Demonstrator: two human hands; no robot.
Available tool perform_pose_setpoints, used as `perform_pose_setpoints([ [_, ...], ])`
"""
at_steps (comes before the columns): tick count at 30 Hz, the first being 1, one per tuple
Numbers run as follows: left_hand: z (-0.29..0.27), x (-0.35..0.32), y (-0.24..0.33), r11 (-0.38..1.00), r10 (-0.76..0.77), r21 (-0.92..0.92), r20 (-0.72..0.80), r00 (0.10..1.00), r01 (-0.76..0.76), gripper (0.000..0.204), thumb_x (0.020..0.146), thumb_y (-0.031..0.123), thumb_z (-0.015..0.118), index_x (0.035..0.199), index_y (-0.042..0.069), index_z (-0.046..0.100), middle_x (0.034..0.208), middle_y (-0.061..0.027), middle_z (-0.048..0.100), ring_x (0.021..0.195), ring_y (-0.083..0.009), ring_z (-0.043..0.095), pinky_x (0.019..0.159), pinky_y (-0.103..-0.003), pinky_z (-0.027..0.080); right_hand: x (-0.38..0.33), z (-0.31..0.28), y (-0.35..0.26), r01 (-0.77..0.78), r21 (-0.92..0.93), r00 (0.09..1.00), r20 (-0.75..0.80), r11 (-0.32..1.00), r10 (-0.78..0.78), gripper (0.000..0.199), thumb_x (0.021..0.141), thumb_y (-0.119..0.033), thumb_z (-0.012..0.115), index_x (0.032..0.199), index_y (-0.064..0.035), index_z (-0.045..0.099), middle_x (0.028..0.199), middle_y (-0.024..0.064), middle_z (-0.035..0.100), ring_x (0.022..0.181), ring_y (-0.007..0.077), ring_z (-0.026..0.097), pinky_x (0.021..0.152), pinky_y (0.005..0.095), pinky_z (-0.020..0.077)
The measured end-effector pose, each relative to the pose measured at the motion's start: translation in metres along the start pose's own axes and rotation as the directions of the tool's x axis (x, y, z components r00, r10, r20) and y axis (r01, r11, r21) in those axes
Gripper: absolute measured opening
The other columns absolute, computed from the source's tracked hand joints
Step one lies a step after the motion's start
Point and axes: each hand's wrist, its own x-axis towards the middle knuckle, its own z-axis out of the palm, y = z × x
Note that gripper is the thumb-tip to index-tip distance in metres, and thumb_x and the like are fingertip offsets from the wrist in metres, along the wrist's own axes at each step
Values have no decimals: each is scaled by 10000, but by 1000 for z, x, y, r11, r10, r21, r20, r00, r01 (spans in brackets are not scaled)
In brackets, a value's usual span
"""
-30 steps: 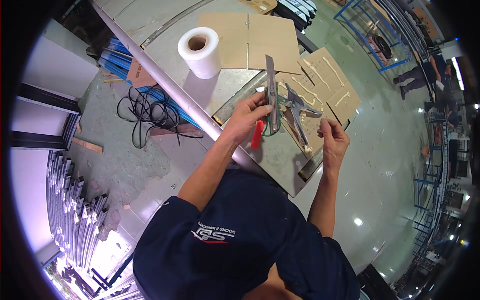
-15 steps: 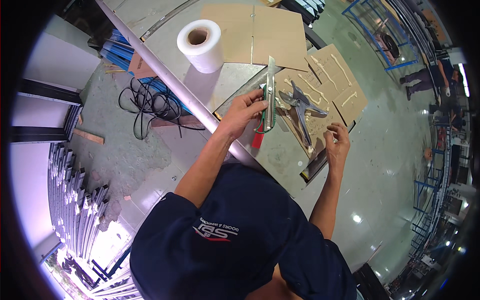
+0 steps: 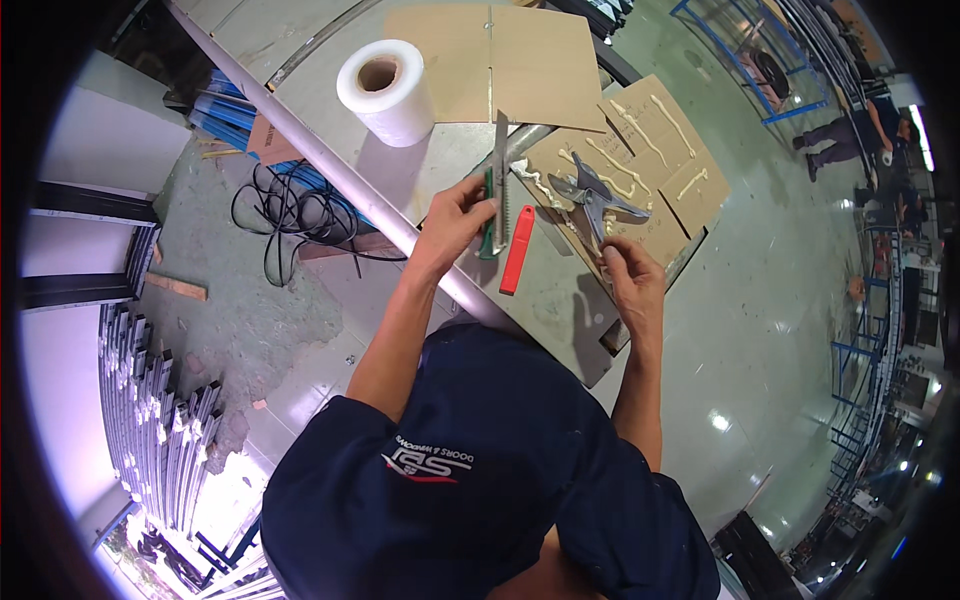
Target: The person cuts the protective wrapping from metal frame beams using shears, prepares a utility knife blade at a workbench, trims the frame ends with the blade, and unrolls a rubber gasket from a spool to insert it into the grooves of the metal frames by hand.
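My left hand [image 3: 452, 228] is closed around a green-handled utility knife [image 3: 489, 225], its long blade pointing away from me. Beside the knife, a flat red plastic piece [image 3: 517, 250] lies on the table. My right hand [image 3: 634, 283] has its thumb and fingers pinched together over the near handle of a grey hand tool like shears [image 3: 594, 203]. Whether the fingers hold that handle or something small is hidden. Beneath the tool is a cardboard sheet [image 3: 705, 195] with wavy cream beads of a paste-like material on it.
A roll of clear film [image 3: 415, 105] stands on the metal-edged table [image 3: 395, 185], near another cardboard sheet [image 3: 545, 65]. Coiled black cord [image 3: 300, 225] and blue strips lie on the floor at left. Another person [image 3: 850, 135] stands far right, near a blue rack [image 3: 745, 60].
My right hand has moved left and forward, from beside the cardboard to over the grey tool's handle. The knife has shifted left, leaving the red piece in plain sight.
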Motion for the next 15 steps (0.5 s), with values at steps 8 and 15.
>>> perform_pose_setpoints([
  [8,-26,5,-20,858,239,501,-190,952,-116,412,830,182,633,1185,-28,623,670,-70,564,596,-121,496,568,-298,425,-6,11,18,12,-83,996,87,996,-5,270,892,-143,672,1078,53,673,846,93,701,744,139,656,696,271,511],
  [15,-24,24,-13,774,392,612,-261,882,-163,374,809,217,629,1101,-14,660,702,-201,608,612,-297,595,610,-392,472,-6,33,21,228,-299,968,170,926,-184,247,833,-123,675,1049,-1,676,864,139,639,740,284,626,691,372,504],
])
